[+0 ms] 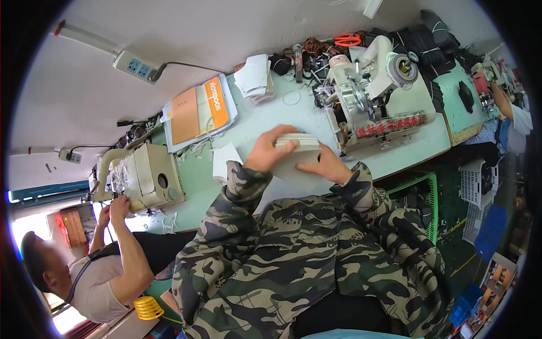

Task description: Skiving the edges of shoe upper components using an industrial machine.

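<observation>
Between my two hands is a thick stack of white cut pieces [299, 162], held up over the near edge of the pale green table [282, 116]. My left hand [269, 150] grips its left side, with fingers across the top edge and the thumb in front. On the other side, my right hand [327, 165] closes on the stack's right edge, thumb on its face. Whether the pieces are paper or fabric I cannot tell. Another small white stack [227, 161] lies beside my left wrist, and a further pile of white pieces [254, 77] sits at the back of the table.
A sewing machine [370, 93] stands to the right. Folders with an orange notebook [210, 104] lie at the back left. At left, a co-worker [107, 271] handles another machine [149, 178]. Orange-handled scissors [347, 39] lie by the wall; a green crate [430, 209] stands below right.
</observation>
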The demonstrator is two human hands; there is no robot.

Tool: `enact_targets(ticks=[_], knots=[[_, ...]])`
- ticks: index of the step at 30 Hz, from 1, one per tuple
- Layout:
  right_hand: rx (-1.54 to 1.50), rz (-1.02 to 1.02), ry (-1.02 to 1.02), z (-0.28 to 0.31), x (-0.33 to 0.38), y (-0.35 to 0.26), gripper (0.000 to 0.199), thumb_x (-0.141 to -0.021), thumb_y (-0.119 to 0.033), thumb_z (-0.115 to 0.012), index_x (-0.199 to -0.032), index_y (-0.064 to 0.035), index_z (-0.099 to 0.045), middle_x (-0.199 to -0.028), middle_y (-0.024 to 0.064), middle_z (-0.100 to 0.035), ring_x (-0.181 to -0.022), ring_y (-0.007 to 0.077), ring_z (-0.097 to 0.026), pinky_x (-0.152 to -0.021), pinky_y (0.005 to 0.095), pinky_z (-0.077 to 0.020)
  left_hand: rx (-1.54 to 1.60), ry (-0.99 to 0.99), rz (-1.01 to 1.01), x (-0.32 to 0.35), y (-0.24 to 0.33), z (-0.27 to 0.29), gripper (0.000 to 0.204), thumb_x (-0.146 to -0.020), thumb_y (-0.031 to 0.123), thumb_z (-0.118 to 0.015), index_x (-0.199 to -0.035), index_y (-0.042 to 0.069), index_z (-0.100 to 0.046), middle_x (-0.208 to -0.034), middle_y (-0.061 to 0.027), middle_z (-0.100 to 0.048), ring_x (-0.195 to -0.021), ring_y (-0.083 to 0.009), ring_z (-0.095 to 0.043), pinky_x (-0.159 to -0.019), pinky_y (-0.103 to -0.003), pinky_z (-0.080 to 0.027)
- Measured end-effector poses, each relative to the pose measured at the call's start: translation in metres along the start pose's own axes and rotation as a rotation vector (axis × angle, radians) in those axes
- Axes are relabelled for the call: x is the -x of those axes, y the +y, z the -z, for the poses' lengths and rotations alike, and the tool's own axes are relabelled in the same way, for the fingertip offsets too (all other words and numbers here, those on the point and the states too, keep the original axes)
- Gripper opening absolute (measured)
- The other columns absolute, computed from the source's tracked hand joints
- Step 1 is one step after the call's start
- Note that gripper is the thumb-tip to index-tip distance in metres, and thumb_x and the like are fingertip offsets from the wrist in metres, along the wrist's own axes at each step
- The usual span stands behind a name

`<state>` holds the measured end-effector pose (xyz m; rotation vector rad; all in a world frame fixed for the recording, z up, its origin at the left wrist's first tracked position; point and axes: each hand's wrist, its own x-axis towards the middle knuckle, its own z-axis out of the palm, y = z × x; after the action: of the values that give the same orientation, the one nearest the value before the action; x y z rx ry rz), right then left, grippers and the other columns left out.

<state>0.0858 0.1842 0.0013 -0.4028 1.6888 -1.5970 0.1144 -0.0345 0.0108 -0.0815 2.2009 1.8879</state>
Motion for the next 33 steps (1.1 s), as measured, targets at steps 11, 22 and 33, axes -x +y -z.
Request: enact_targets(ticks=[11,22,33], knots=[[-0.08,-0.099,-0.101,-0.003,0.005,-0.032,0.079,-0.076,-0.024,-0.081,-0.14,-0.0007,-0.041,-0.124,0.0094,-0.059,-0.115,0.0207,-0.057,-0.096,0.0344,-0.0472,-0.117,-0.061,-0.069,-0.004,0.032,-0.011,0.055,-0.102,0.048,-0.038,-0.124,0.001,-0.058,-0.111,-0.0148,-0.065,-0.106,-0.028,-0.06,-0.093,-0.037,-0.045],[0.029,-0.1,-0.028,-0.003,0.001,-0.055,0.059,-0.086,-0.021,-0.071,-0.136,-0.0035,-0.047,-0.12,0.0109,-0.062,-0.107,0.0177,-0.061,-0.09,0.0343,-0.0508,-1.086,0.289,-0.511,0.011,0.093,-0.023,0.065,-0.081,0.057,-0.061,-0.124,0.008,-0.057,-0.121,-0.0147,-0.057,-0.118,-0.0338,-0.049,-0.101,-0.049,-0.037],[-1.145,-0.056,-0.299,-0.019,0.015,-0.072,0.064,-0.097,-0.058,-0.043,-0.142,-0.0117,-0.046,-0.116,0.0141,-0.066,-0.091,0.0282,-0.069,-0.075,0.0424,-0.0576,0.766,0.09,-0.452,-0.007,0.108,-0.034,0.079,-0.1,0.062,-0.02,-0.139,-0.002,-0.043,-0.138,-0.0165,-0.049,-0.123,-0.0236,-0.049,-0.106,-0.036,-0.036]])
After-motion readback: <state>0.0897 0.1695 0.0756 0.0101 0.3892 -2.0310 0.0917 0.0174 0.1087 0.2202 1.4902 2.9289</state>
